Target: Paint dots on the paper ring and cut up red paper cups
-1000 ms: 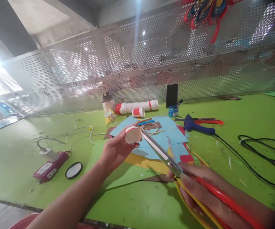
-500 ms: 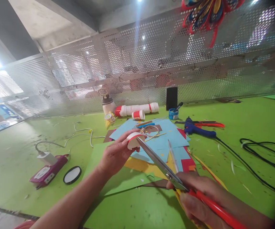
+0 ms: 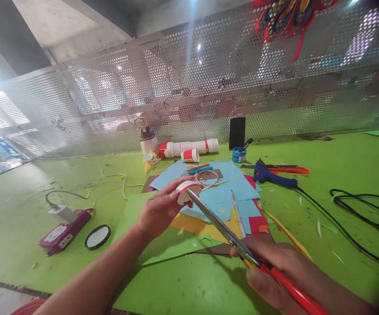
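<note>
My left hand [image 3: 159,208] is closed on a small white cup piece with a red rim [image 3: 183,195], pinched between thumb and fingers above the paper pile. My right hand [image 3: 275,267] grips scissors [image 3: 214,223] by their red handles. The blades look nearly closed, and their tip rests at the edge of the cup piece. Whether the tip cuts into it I cannot tell. A pen-like stick [image 3: 238,212] reaches up from beside my right hand; its lower end is hidden.
Blue paper sheets [image 3: 242,183] and a green sheet [image 3: 163,251] lie beneath my hands. A glue gun [image 3: 271,177] with black cord is on the right. Stacked paper cups [image 3: 189,148] lie at the back. A purple power strip [image 3: 64,234] and round mirror-like disc [image 3: 97,237] sit left.
The scissors' tip has shifted slightly left across the cup piece. My left hand keeps its hold, and the whole view has tilted a little.
</note>
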